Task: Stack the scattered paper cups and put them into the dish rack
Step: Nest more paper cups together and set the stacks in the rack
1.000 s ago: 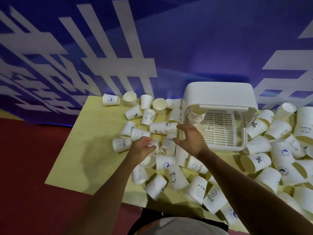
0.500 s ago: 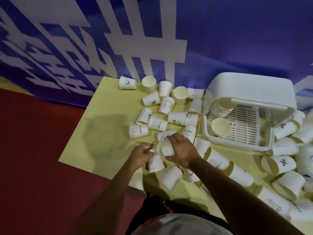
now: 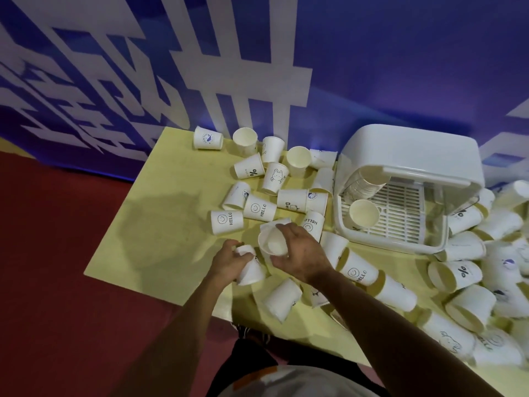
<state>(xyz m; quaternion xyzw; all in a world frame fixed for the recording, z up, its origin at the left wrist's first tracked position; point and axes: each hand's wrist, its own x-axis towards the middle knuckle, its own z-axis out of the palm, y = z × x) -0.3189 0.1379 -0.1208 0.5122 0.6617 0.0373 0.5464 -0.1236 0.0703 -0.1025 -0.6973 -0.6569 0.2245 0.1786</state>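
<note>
Several white paper cups (image 3: 259, 207) lie scattered on a yellow table (image 3: 160, 222). My right hand (image 3: 300, 253) grips an upright cup (image 3: 272, 242) by its rim, mouth facing me. My left hand (image 3: 229, 260) holds a second cup (image 3: 252, 270) lying on its side just left of it. The white dish rack (image 3: 412, 156) stands at the right with its lid raised. Inside it a stack of cups (image 3: 363, 183) leans at the back left and a single cup (image 3: 364, 213) stands on the grid.
More cups pile up right of the rack (image 3: 469, 282) and along the near table edge. A blue and white banner (image 3: 200, 67) hangs behind the table. Red floor (image 3: 57, 267) lies to the left.
My right hand drew back from the rack and took hold of a cup near the table's middle. My left hand closed round a lying cup. The view swung left.
</note>
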